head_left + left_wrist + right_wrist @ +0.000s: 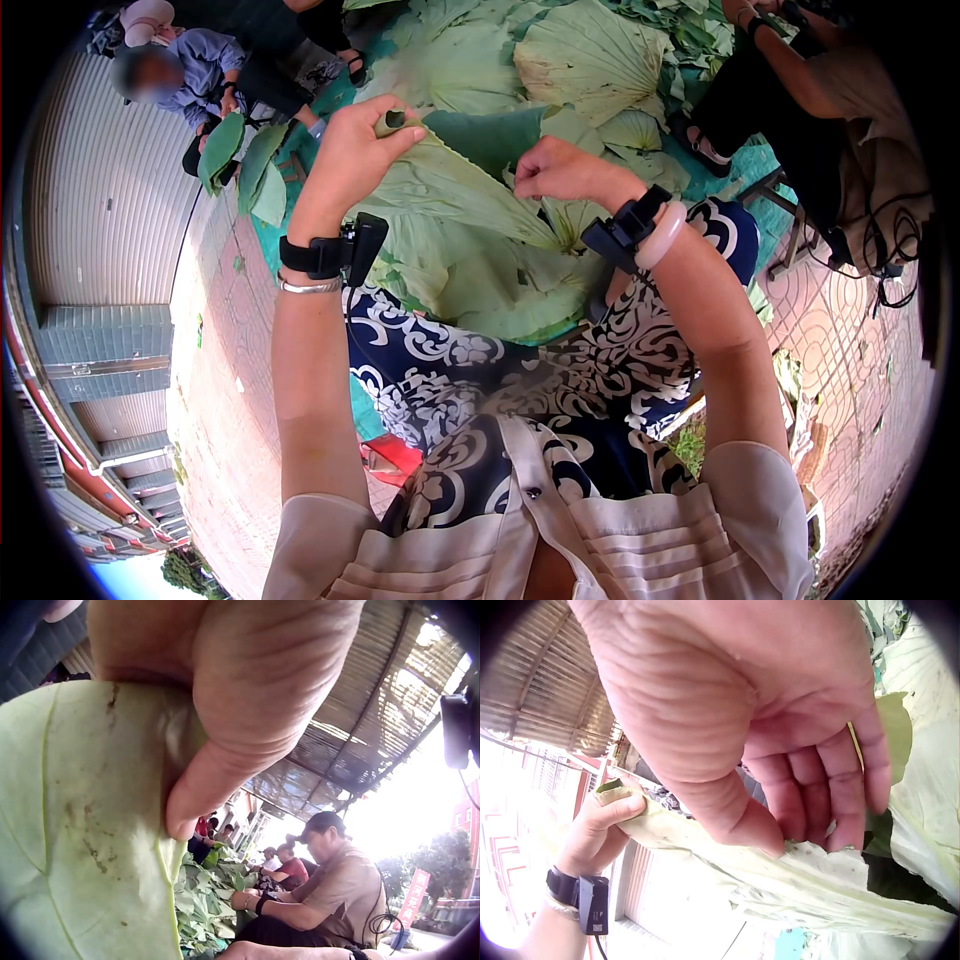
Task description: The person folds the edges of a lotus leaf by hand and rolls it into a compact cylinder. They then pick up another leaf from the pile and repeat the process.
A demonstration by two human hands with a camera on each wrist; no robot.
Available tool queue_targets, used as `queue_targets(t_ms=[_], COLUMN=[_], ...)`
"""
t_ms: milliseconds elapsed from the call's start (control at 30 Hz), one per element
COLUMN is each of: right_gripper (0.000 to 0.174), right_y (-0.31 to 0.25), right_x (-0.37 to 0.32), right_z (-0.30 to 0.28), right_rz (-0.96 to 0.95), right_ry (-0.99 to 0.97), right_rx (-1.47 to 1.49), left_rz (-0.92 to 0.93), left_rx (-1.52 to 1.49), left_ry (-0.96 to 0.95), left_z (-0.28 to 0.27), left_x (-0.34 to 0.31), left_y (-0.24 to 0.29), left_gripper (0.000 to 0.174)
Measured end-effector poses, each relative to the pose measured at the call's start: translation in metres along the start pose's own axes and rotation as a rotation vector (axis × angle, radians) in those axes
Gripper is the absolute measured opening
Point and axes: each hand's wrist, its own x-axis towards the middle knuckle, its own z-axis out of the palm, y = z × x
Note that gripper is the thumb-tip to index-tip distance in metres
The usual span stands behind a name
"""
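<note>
A large lotus leaf (455, 190), its pale, veined underside showing, stretches between my two hands above my lap. My left hand (362, 145) pinches its upper left edge, where the leaf curls into a small roll. In the left wrist view the thumb (199, 791) presses on the leaf (82, 825), which has brown marks; the other fingers are largely hidden. Over at the opposite edge, my right hand (575, 172) has its fingers bent in. The right wrist view shows the thumb and fingertips (840, 834) of that hand pinching the leaf's ragged edge (802, 881).
More lotus leaves (590, 55) lie spread and piled on a green sheet ahead. A seated person (205, 75) with leaves is at far left; another person (810, 110) sits close on the right beside a stool (790, 215). Loose cables (890, 240) hang there.
</note>
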Motion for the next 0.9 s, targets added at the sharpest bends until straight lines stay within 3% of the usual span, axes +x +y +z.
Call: queue_targets(t_ms=[333, 433, 633, 900], right_gripper=[0.033, 0.023, 0.031, 0.027], right_y=[0.005, 0.001, 0.000, 0.006], right_x=[0.001, -0.004, -0.005, -0.003], right_z=[0.001, 0.000, -0.003, 0.004], right_rz=[0.058, -0.010, 0.039, 0.015], right_ry=[0.057, 0.109, 0.026, 0.083], right_rx=[0.017, 0.055, 0.030, -0.036], left_rz=[0.001, -0.007, -0.013, 0.009], left_rx=[0.015, 0.037, 0.051, 0.038], left_ry=[-0.010, 0.014, 0.001, 0.007], left_z=[-0.001, -0.004, -0.007, -0.005], left_x=[0.002, 0.003, 0.001, 0.001], left_y=[0.000, -0.003, 0.000, 0.002], left_gripper=[0.017, 0.016, 0.016, 0.015])
